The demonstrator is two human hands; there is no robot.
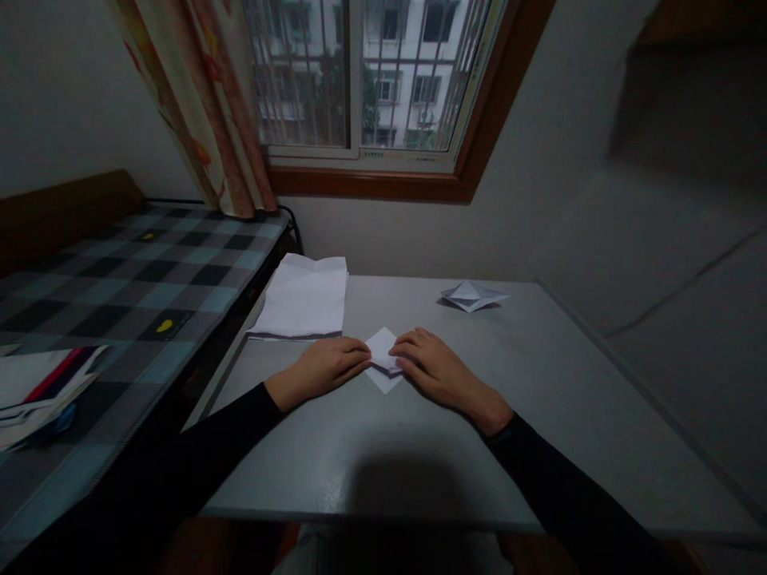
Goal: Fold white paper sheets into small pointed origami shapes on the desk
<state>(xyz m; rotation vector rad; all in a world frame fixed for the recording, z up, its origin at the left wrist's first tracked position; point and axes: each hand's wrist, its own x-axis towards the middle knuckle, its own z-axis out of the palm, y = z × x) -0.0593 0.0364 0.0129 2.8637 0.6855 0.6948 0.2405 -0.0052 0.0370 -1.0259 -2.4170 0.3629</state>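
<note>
A small white folded paper [384, 382] lies on the table between my hands, shaped like a diamond with one point away from me and one towards me. At its left corner, the closed fingers of my left hand [329, 363] pinch the edge. My right hand [440, 371] grips the right side, its fingers curled over the raised folds in the middle. The fingertips hide both side corners. Farther back on the right rests a folded paper boat [472, 295], apart from both hands.
A stack of white paper sheets [305, 297] lies at the table's back left. The grey table [288, 455] meets the wall below a barred window [395, 76]. To the left stands a bed with a checked cover [197, 275] and some printed papers [41, 383]. A patterned curtain [204, 104] hangs behind it.
</note>
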